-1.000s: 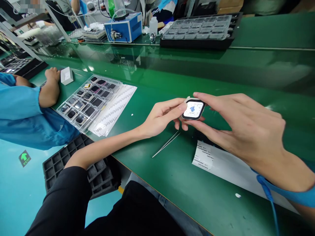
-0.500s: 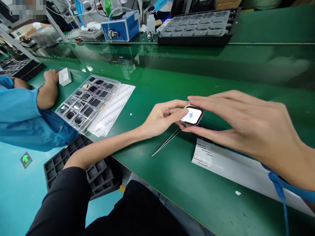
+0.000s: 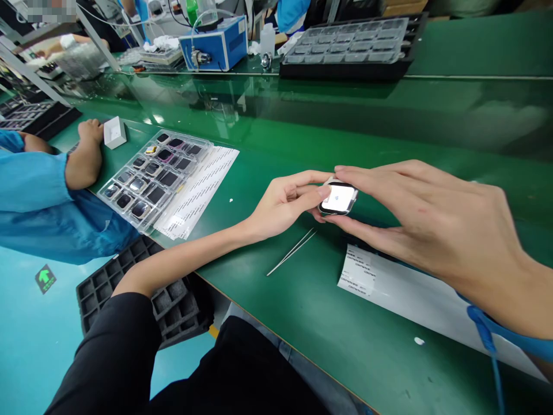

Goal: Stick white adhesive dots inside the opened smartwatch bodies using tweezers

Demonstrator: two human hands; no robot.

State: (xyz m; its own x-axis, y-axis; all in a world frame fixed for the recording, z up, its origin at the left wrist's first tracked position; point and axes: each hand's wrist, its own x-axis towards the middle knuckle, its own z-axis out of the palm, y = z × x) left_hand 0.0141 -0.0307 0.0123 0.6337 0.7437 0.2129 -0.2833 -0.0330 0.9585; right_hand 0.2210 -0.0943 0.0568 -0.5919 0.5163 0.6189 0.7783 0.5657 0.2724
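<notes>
A smartwatch without a strap, its screen lit white with a small mark in the middle, is held above the green bench between both hands. My left hand pinches its left side, the thumb lying over the screen's edge. On the other side, my right hand grips the case between fingers above and thumb below. A blue band with a cord goes round my right wrist. Metal tweezers lie on the bench below the watch. Under my right hand is a white strip of sheet with printed labels at one end.
A clear tray of watch pieces sits at left on printed sheets. Beyond it are a co-worker's hand and a white box. A blue device and a stack of trays stand at the back. Black compartment trays are below the bench edge.
The watch has tilted slightly in my hands, and its screen looks brighter with a smaller, paler mark. Both hands keep their hold on it. The view has shifted a little.
</notes>
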